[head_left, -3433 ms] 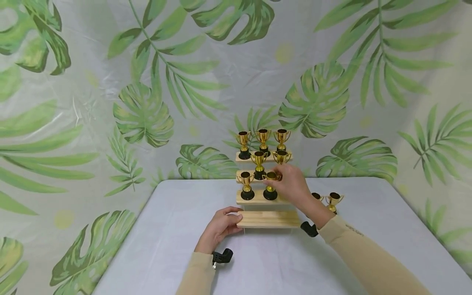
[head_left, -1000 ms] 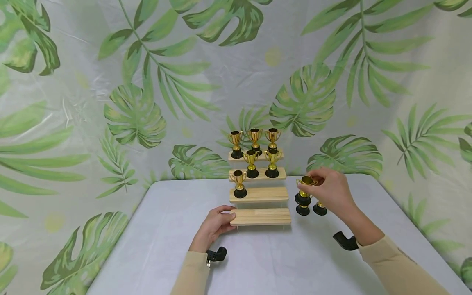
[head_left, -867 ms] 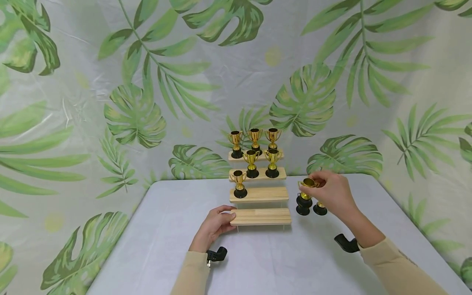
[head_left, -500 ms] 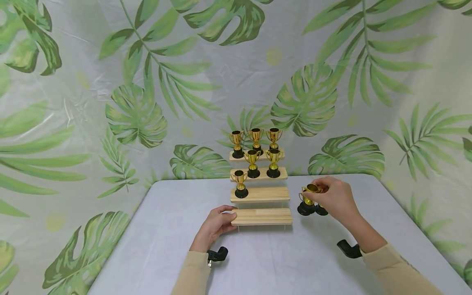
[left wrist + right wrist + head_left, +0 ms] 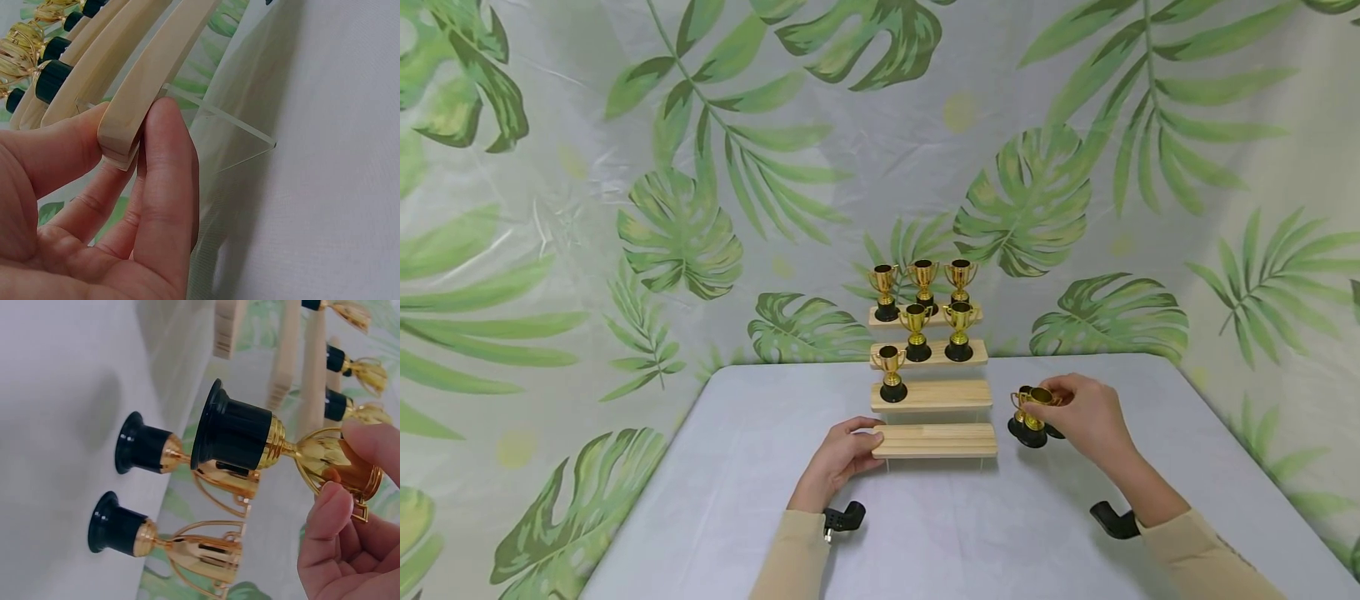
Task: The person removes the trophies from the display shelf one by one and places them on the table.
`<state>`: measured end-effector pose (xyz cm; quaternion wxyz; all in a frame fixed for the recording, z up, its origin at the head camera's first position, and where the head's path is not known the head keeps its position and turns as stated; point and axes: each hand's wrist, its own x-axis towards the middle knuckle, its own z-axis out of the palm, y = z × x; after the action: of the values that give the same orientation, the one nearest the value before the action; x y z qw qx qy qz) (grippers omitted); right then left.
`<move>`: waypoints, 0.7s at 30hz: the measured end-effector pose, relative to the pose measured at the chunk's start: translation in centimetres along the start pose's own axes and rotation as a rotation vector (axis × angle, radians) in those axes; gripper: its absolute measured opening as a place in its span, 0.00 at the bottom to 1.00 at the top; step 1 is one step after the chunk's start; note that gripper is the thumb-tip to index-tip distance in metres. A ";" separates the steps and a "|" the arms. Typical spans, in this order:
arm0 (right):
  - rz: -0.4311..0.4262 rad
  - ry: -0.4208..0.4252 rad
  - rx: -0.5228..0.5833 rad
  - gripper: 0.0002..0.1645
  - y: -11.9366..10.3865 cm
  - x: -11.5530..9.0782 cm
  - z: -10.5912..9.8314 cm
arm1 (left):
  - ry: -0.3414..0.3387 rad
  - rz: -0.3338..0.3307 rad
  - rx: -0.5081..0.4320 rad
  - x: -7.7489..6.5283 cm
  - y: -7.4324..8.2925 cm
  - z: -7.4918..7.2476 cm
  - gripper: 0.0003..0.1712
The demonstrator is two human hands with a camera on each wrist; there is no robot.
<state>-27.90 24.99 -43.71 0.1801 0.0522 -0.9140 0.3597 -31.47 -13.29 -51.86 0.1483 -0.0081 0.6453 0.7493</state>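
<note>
Mid-frame, six shelved trophies (image 5: 917, 321) filled part of the stand (image 5: 934, 442) the left grip (image 5: 841, 454) pinched; rightward, the right grip (image 5: 1088, 418) pinched another trophy (image 5: 250, 437) near two unshelved ones (image 5: 206, 557).

Right hand (image 5: 356, 540): its fingertips pinch the held cup (image 5: 275, 442) by the shiny gold bowl.
Held cup's look: gold on top, with thin curvy handles and a round black foot, which is up off the white table (image 5: 50, 437).
Two cups on the table: they look the same and stand side by side. The held cup covers part of the upper cup (image 5: 170, 452); the lower cup (image 5: 153, 539) shows better.
Wooden boards (image 5: 286, 359): up top, with more gold cups (image 5: 356, 370) on them.
Leafy cloth (image 5: 247, 592): green leaves behind everything.
</note>
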 end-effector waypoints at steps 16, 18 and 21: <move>0.023 -0.032 -0.006 0.29 2.0 -0.3 2.1 | -0.003 -0.010 -0.018 0.2 0.1 -0.2 0.22; 0.024 -0.036 -0.008 0.29 2.2 -0.4 2.3 | -0.005 -0.009 -0.019 0.2 0.0 -0.2 0.22; 0.020 -0.039 -0.022 0.28 2.4 -0.6 2.6 | -0.010 -0.005 -0.015 0.1 0.0 -0.1 0.22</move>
<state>-28.66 24.98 -47.17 0.1594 0.0480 -0.9218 0.3501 -31.54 -13.41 -51.90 0.1533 -0.0068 0.6390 0.7538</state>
